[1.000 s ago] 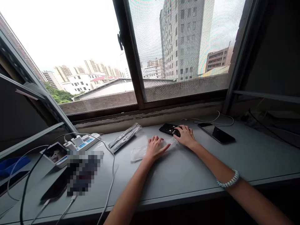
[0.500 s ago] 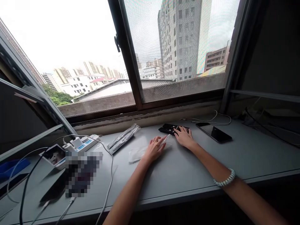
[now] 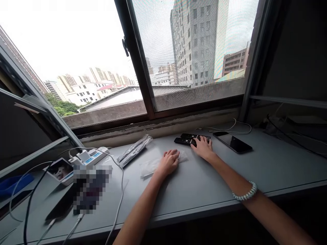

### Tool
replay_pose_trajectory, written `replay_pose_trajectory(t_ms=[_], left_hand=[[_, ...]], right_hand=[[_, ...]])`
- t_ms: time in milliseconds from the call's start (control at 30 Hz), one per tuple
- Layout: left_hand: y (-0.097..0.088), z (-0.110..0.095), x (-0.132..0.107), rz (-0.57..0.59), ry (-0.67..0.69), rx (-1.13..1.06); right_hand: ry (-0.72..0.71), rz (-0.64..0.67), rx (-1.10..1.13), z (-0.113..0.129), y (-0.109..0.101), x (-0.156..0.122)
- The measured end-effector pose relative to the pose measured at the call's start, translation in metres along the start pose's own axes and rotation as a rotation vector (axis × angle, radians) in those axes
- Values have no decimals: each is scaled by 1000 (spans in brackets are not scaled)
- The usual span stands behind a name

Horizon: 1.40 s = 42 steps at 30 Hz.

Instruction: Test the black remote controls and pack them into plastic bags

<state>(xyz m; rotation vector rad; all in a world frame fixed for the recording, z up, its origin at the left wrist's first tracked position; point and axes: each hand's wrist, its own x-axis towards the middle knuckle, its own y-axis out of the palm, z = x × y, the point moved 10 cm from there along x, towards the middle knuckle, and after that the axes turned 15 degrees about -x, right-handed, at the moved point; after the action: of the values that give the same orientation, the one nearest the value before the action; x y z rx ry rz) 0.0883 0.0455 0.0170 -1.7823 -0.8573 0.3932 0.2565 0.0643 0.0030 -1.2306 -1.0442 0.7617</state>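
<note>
My left hand [image 3: 169, 161] rests on a clear plastic sleeve [image 3: 149, 167], its fingers curled down onto the film. The sleeve lies flat on the desk and shows on both sides of the hand. My right hand [image 3: 203, 148] is closed over the right end of a black remote control [image 3: 184, 141], thumb on the near side. Just behind it lies a second black remote control [image 3: 188, 135], partly covered by the fingers. Another dark item in a clear wrapper [image 3: 135, 150] lies left of my left hand.
A black phone [image 3: 233, 142] and a white cable [image 3: 238, 130] lie to the right. On the left stand a white power strip [image 3: 95, 157] with plugs, a framed picture [image 3: 60, 170] and charging cables. The window [image 3: 153, 114] rises behind the grey desk [image 3: 199, 190].
The two remote controls have shifted slightly right and sit apart more visibly. My left fingers have curled in, and the raised sleeve end now lies lower on the desk.
</note>
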Motion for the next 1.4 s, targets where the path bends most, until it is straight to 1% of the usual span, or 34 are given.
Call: replay_pose_trajectory(t_ms=[67,167,267,333,433,567,733,933,1033,1233,1400], left_hand=[[0,-1,-1,-7,9,-29],[-5,0,-1,-58,6,-93],[-5,2,-2,-64,-12,-125],[-3,1,-2,-46,-3,-127],[1,0,-2,-15,4,-120],[2,2,-1,-13,-12,-124],[2,0,0,-24,-3,-135],[2,-1,-1,-50,16,-126],[5,0,-2,-35,5,-123],[9,1,-3,-15,-1,-129],[10,3,-5,-20,2,-134]], right_hand=[[14,-26,21,0,-3,0],[6,-101,81,2,-12,0],[-70,-177,157,10,-24,-1],[-114,-193,170,16,-27,-2],[-112,-132,114,16,-19,0],[-88,-35,50,6,-3,7],[-105,17,35,-3,9,16],[-102,81,-30,0,19,15],[-77,114,-55,0,24,16],[-40,103,-91,-3,31,17],[-160,69,-84,8,30,13]])
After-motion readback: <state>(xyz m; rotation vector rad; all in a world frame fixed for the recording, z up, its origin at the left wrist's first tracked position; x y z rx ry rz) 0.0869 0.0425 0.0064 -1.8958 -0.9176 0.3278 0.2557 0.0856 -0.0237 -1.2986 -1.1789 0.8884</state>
